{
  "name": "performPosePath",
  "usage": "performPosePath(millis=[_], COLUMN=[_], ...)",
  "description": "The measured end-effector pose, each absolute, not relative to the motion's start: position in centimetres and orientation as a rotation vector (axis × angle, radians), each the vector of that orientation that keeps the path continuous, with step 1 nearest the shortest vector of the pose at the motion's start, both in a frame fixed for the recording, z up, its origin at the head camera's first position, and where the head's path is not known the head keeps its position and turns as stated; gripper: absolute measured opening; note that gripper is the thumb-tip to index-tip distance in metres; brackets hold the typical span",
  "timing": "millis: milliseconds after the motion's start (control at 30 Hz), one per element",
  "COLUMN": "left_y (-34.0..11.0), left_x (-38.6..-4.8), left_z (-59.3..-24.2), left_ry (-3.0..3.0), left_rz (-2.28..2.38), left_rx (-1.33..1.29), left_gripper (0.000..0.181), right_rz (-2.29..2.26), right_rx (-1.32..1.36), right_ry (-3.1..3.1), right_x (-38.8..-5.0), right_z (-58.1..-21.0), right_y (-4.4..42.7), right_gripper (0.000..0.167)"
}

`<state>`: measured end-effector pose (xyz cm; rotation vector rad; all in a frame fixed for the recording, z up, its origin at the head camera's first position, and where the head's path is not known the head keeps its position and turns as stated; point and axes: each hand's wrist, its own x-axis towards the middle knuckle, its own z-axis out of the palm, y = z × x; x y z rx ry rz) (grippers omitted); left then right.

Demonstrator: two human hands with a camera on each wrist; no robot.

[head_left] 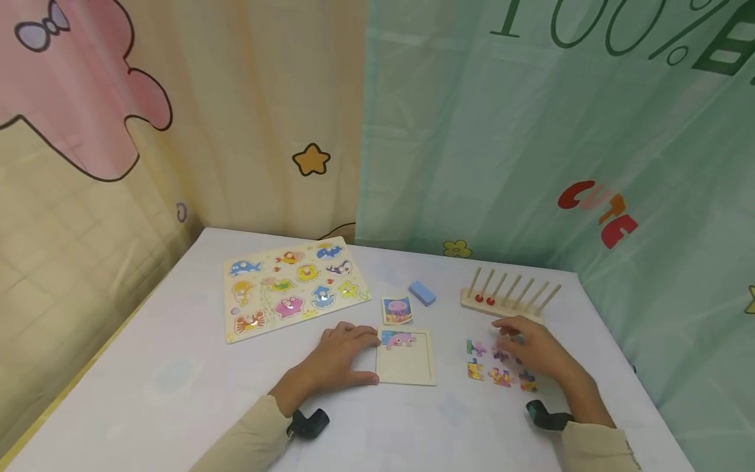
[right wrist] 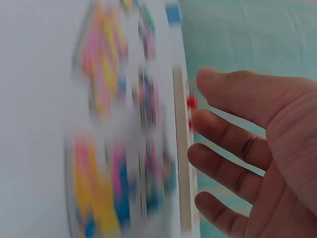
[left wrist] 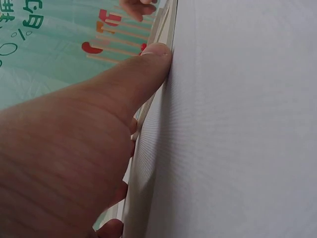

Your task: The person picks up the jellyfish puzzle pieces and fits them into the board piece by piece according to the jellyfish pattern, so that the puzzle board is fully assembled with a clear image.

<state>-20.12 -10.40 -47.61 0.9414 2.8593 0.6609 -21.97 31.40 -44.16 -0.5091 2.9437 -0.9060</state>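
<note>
My left hand rests at the left edge of a small square wooden puzzle tray, its thumb and fingertips touching that edge. Along the tray's top sits a strip of fitted pieces with a pink animal's face on blue. Over to the right, my right hand hovers above several loose jigsaw pieces, covering some of them. In the right wrist view its fingers are spread and loosely bent, holding nothing; the pieces there are blurred. Just above the tray lies a picture card with a pink sea animal.
A large wooden peg puzzle board with sea animals lies at the back left. Behind the tray is a blue block. A wooden rack with upright pegs and two red beads stands at the back right, close behind my right hand.
</note>
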Motion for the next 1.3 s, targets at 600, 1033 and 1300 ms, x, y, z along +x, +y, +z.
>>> performPosePath(millis=[600,1033,1300], left_y=[-10.4,-10.4,-10.3], left_x=[-19.9,-20.2,-20.2], left_z=[-47.6,-47.8,-47.9], left_ry=[2.866,2.869,2.861], left_rz=[0.659,0.658,0.664], left_rx=[0.957,0.966,0.946], left_gripper=[0.066,0.067,0.066], right_rz=[-0.981,-0.977,-0.969], right_rx=[-0.343,-0.238,-0.356], right_ry=[3.032,3.017,3.076], right_x=[-21.8,-22.3,-22.7], right_z=[-46.8,-47.2,-46.2], right_y=[37.5,37.6,36.4], right_gripper=[0.030,0.029,0.028])
